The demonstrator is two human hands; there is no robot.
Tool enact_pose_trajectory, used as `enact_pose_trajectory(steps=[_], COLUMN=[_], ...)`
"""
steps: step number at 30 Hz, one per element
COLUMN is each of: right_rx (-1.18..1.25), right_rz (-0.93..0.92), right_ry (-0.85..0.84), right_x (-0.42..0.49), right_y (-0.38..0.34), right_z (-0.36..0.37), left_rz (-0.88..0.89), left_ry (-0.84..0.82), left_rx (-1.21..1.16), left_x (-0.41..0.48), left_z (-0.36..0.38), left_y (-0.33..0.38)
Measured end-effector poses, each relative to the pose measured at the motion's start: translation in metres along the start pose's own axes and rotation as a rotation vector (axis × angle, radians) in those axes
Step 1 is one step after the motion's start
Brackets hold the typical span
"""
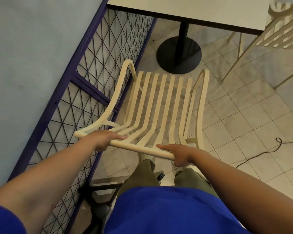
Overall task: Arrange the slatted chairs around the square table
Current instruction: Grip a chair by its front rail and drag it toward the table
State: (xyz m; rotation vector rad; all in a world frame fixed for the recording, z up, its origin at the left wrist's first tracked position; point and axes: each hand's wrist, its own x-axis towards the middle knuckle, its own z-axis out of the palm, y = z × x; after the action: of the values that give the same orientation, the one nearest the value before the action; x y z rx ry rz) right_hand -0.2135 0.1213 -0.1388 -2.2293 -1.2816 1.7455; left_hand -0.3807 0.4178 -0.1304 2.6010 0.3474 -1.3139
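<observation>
- Head view: a cream slatted chair (161, 105) stands on the tiled floor (243, 132), seen from behind and above, its seat facing the square table (184, 12).
- The left hand (103, 138) is wrapped around the top rail of the chair's back near its left end, fingers lying along the rail.
- The right hand (178, 154) is clamped on the same rail at its right end, fingers on top and pointing left.
- The two hands sit well apart, with most of the back slats between them.
- The table has a pale top with a dark edge and stands on a black pedestal base (178, 54); the chair's front edge is near that base.
- A second slatted chair (277, 32) stands at the table's right side, partly cut off by the frame.
- A purple-framed wire mesh panel (91, 78) runs along the chair's left, just beside its armrest.
- A black cable (269, 149) lies on the tiles at the right.
</observation>
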Motion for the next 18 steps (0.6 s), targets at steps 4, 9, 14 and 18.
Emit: enact_pose_trajectory(steps=[4, 9, 14, 18], right_rx=[0.015, 0.018, 0.012, -0.007], right_rz=[0.008, 0.016, 0.024, 0.017], right_ry=[-0.002, 0.008, 0.004, -0.009], right_x=[0.0009, 0.0001, -0.0004, -0.0007], right_y=[0.0001, -0.0014, -0.0018, -0.0041], right_z=[0.0017, 0.0018, 0.0046, 0.0071], left_rz=[0.020, 0.007, 0.010, 0.008], left_ry=[-0.001, -0.007, 0.005, -0.005], left_rx=[0.010, 0.004, 0.009, 0.014], left_x=[0.0012, -0.0008, -0.0025, -0.0047], left_z=[0.0013, 0.0001, 0.0023, 0.0056], left_y=[-0.0008, 0.0001, 0.0004, 0.0004])
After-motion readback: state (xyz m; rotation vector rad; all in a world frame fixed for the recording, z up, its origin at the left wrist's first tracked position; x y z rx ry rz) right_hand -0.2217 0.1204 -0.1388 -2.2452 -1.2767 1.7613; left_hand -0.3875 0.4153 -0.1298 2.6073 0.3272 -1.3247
